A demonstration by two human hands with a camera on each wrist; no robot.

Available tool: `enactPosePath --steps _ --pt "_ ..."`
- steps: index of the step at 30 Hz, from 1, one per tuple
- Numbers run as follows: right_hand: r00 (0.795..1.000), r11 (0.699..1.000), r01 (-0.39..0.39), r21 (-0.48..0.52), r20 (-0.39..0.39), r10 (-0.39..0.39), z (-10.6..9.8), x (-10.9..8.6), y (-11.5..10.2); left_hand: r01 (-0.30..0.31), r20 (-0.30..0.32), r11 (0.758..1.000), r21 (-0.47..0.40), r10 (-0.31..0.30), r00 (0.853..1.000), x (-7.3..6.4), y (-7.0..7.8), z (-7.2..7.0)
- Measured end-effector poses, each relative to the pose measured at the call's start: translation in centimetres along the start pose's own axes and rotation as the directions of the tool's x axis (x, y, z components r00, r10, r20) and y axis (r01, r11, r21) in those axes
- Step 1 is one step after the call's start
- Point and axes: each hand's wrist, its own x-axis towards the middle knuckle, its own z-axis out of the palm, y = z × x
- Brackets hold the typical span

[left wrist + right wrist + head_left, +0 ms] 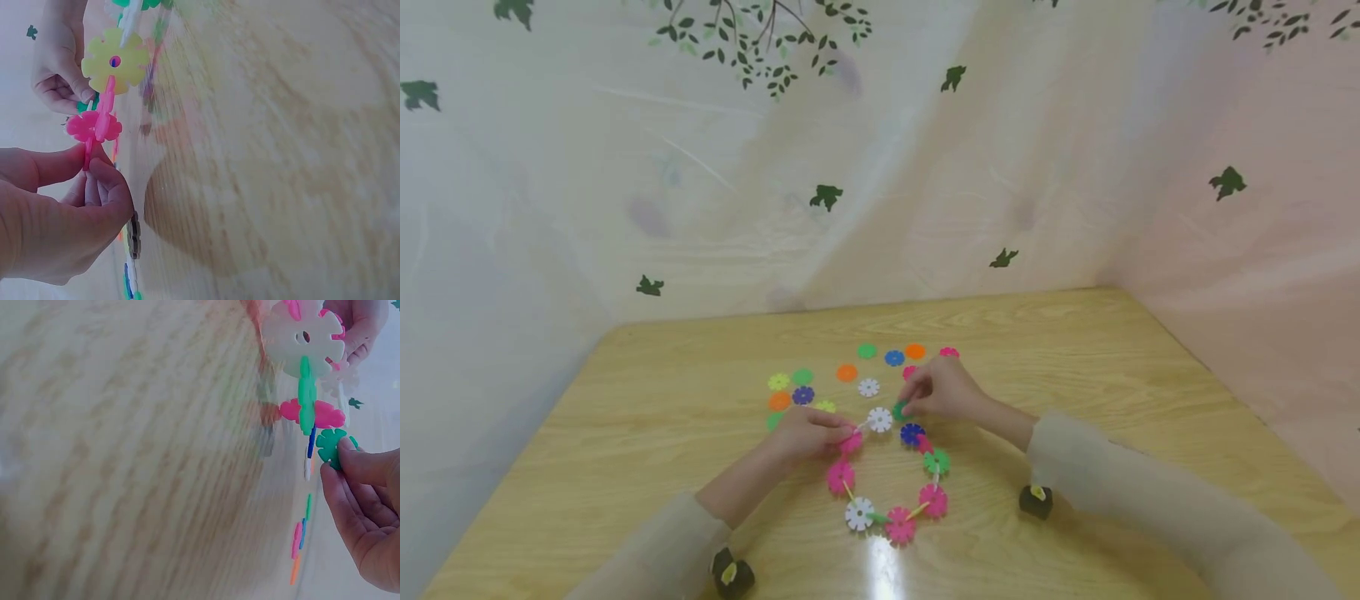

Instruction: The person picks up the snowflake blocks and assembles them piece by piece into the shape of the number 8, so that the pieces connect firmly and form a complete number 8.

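A ring of interlocked, notched plastic flower discs in pink, white, green, yellow and blue lies between the two hands. My left hand (811,432) pinches a pink flower disc (851,442) on the ring's left side; the left wrist view shows thumb and fingers on its lower edge. Beyond that disc comes a white flower disc (880,420) at the ring's far end. Between thumb and fingers, my right hand (946,387) holds a green flower disc (331,447). It stands just right of the white disc and above a dark blue disc (913,434) of the ring.
Loose flower discs lie behind the ring, among them a purple one (803,395), a white one (868,387), a blue one (894,358) and several orange, green and yellow ones. The wooden table (685,417) meets a pale cloth backdrop (880,233) printed with leaves.
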Motion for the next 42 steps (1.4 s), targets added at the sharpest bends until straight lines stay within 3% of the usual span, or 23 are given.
enactPosePath --steps 10,24,32,37,42 --pt "1.0 0.999 0.013 0.042 -0.012 -0.013 0.3 -0.8 -0.3 0.026 -0.053 0.999 0.034 -0.024 0.998 0.0 0.0 0.0" --pt "0.998 0.994 0.054 0.094 -0.02 -0.052 0.7 -0.7 -0.5 -0.002 0.005 0.997 0.077 0.002 1.0 0.1 0.2 0.0" --pt "0.995 0.992 0.099 0.075 -0.04 -0.096 0.9 -0.6 -0.6 0.011 -0.065 0.976 0.215 0.004 0.998 1.0 0.6 0.7" --pt "0.994 0.992 0.109 0.07 -0.034 -0.107 1.3 -0.5 -0.8 -0.021 -0.06 0.975 0.223 0.035 0.998 1.2 0.8 1.1" --pt "0.991 0.99 0.124 0.07 -0.051 -0.121 1.6 -0.5 -1.2 0.021 -0.087 0.974 0.226 -0.002 0.996 1.1 1.2 1.4"
